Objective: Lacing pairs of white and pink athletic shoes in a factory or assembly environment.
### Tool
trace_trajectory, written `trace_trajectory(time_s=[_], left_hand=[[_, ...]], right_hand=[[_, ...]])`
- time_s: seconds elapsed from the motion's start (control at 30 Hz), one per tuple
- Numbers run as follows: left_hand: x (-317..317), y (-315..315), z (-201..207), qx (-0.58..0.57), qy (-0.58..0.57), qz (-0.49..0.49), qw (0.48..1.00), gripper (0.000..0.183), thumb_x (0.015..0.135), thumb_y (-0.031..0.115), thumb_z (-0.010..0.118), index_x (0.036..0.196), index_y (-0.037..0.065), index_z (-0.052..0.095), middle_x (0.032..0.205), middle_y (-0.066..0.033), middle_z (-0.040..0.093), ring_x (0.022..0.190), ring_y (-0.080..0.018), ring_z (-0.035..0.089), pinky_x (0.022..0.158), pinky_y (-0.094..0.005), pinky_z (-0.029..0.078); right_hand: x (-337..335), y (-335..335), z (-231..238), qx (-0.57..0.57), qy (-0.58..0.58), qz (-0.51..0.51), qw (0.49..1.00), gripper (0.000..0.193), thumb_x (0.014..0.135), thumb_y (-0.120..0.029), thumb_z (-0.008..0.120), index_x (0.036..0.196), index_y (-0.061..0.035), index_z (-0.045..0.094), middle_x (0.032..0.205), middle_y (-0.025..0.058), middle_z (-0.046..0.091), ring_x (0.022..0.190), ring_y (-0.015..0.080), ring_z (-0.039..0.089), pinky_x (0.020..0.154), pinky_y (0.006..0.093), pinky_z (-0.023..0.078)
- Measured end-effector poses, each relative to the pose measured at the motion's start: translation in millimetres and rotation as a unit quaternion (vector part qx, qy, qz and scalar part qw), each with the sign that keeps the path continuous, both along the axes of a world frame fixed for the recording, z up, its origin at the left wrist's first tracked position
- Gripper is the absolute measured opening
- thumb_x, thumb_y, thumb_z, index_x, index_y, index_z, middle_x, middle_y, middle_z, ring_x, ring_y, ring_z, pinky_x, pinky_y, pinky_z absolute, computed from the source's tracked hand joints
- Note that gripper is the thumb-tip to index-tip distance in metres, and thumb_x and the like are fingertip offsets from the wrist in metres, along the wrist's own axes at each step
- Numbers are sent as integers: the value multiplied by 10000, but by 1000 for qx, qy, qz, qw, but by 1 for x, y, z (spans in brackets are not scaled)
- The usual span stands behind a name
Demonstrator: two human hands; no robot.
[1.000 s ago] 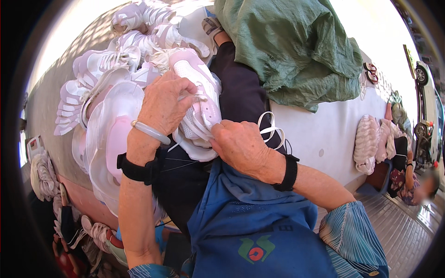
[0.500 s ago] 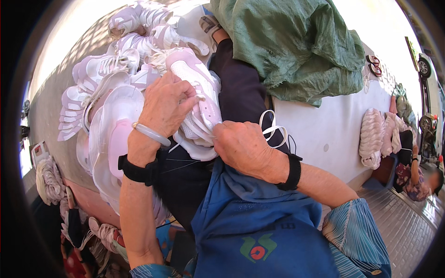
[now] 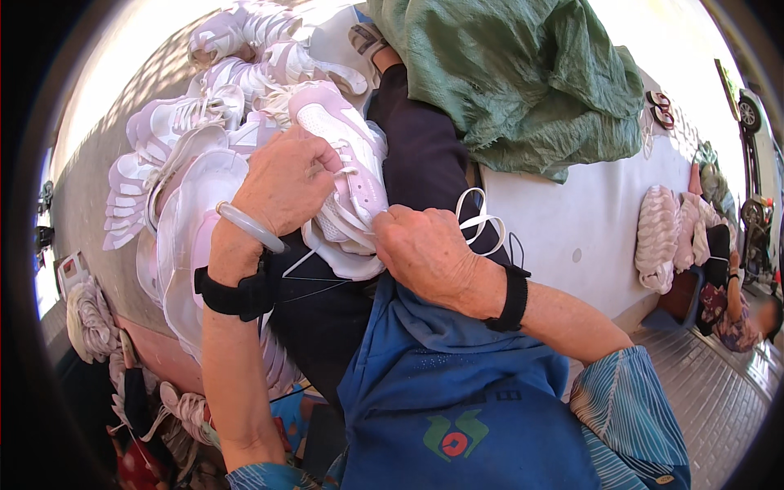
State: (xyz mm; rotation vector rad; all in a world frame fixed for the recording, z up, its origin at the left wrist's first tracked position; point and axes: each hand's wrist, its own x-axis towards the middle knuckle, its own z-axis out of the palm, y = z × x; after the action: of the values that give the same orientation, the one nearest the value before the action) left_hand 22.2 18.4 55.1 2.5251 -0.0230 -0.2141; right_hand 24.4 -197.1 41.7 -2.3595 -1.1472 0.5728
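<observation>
A pink-and-white shoe upper (image 3: pixel 327 114) lies on top of a stack of similar uppers across my dark-trousered lap. My left hand (image 3: pixel 286 180) is over its left side, fingers curled in a pinch at a white shoelace (image 3: pixel 347 171) that runs to the eyelets. At the upper's near right edge my right hand (image 3: pixel 429 255) is closed, thumb and forefinger against that edge; its other fingers are hidden underneath. A loose white lace loop (image 3: pixel 482 219) sticks out beyond the right hand. Thin strands (image 3: pixel 314 282) cross my lap below the stack.
More uppers (image 3: pixel 237 82) are heaped at the left and far left. A green woven sack (image 3: pixel 506 82) lies ahead. Bundled uppers (image 3: pixel 657 237) and a seated person (image 3: pixel 727 302) are at the right. A blue apron (image 3: pixel 457 392) covers my front.
My left hand and wrist have moved slightly left, away from the eyelets, uncovering more of the lacing. The right hand stays nearly in place at the upper's edge.
</observation>
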Motion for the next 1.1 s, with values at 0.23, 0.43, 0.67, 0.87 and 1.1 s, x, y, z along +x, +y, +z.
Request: trace_trajectory(time_s=[0.23,0.43,0.67,0.87,1.1], left_hand=[[-2,-2,7,27,32,9,999,116,769,132,671,821,41,622,878,-126,579,892,-318,557,824,-395,437],[-6,-1,-1,26,13,6,1000,118,756,104,667,834,37,609,881,-136,578,895,-325,555,823,-398,435],[-10,-7,-4,-23,-56,29,998,119,753,40,642,848,16,576,838,-137,572,848,-310,562,776,-375,444],[-16,-13,-10,-57,-70,80,993,113,715,11,637,810,33,580,795,-122,598,818,-317,584,742,-404,458],[-17,-4,-14,-69,-55,30,996,153,796,10,627,949,7,626,922,-121,583,886,-257,573,799,-338,461]], right_hand=[[18,1,4,130,24,-99,986,185,845,-176,616,805,-8,550,784,174,615,698,372,631,601,466,495],[38,23,-2,137,-2,-121,983,168,838,-163,611,836,-1,566,818,189,617,711,392,632,630,483,499],[46,38,-21,193,24,-130,972,188,819,-153,624,895,16,653,784,179,634,720,337,634,654,418,493],[73,38,-17,130,348,-80,925,270,775,-133,592,962,52,655,708,110,619,662,143,560,632,320,471],[73,40,-15,118,271,-28,955,290,747,-156,606,936,61,638,680,126,606,623,158,554,605,326,461]])
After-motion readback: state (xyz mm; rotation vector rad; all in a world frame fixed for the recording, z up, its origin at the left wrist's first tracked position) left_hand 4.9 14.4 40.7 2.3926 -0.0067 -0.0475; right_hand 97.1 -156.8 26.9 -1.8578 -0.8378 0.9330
